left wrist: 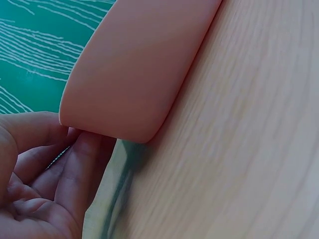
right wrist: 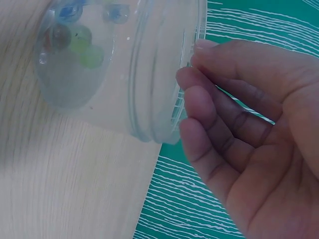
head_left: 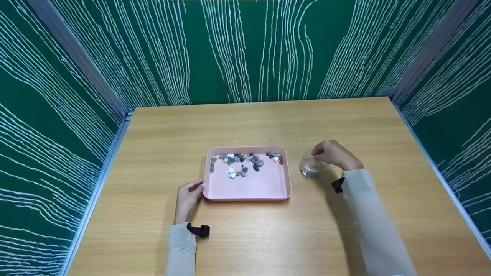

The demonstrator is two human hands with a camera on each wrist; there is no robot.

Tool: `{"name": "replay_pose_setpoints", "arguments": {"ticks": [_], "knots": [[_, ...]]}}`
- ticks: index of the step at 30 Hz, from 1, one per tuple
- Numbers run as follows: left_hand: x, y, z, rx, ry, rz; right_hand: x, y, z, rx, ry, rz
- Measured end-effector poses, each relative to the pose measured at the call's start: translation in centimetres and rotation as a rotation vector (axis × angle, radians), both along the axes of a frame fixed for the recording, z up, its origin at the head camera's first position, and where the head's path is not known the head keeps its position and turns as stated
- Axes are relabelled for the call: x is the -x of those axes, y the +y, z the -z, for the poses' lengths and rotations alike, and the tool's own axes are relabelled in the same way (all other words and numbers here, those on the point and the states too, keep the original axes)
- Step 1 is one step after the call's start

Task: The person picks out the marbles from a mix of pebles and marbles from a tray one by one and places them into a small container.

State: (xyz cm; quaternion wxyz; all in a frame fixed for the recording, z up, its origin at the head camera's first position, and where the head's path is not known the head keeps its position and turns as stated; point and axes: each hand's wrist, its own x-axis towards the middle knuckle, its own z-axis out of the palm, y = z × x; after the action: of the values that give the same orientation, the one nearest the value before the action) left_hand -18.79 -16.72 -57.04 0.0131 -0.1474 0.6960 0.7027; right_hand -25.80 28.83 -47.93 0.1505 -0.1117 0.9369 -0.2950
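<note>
A pink tray [head_left: 251,189] lies on the table with several small stones [head_left: 232,170] in it, white, grey, green and red-brown. At its lower left corner, the fingertips of my left hand [head_left: 188,201] touch the outside wall; in the left wrist view that hand [left wrist: 45,169] meets the end of the tray [left wrist: 129,74]. To the right of the tray stands a clear jar [head_left: 310,166]. My right hand [head_left: 335,153] is over its mouth, thumb and fingertips right at the rim. Coloured beads [right wrist: 79,45] lie at the bottom of the jar. I cannot tell whether the right fingertips pinch anything.
The wooden table [head_left: 249,237] carries a few tiny pale bits [head_left: 237,135] behind the tray. Green panels with white wavy lines [head_left: 253,53] rise behind the table and on both sides. Each wrist wears a black strap [head_left: 199,230].
</note>
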Motion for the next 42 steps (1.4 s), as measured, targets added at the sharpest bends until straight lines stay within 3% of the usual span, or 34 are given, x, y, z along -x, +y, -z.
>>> {"name": "replay_pose_setpoints", "arguments": {"ticks": [13, 21, 37, 42], "knots": [[0.2, -0.1, 0.1, 0.006, -0.013, 0.018, 0.0, 0.0, -0.3, -0.005, -0.022, 0.014], [0.3, 0.2, 0.1, 0.005, -0.013, -0.009, 0.2, -0.6, -0.7, -0.024, -0.045, 0.04], [0.1, -0.2, 0.2, -0.065, 0.001, 0.01, 1.1, -2.8, -1.3, -0.02, -0.001, 0.048], [0.1, -0.1, 0.1, -0.046, -0.02, 0.001, 1.6, -4.1, -1.6, -0.013, 0.016, 0.044]]}}
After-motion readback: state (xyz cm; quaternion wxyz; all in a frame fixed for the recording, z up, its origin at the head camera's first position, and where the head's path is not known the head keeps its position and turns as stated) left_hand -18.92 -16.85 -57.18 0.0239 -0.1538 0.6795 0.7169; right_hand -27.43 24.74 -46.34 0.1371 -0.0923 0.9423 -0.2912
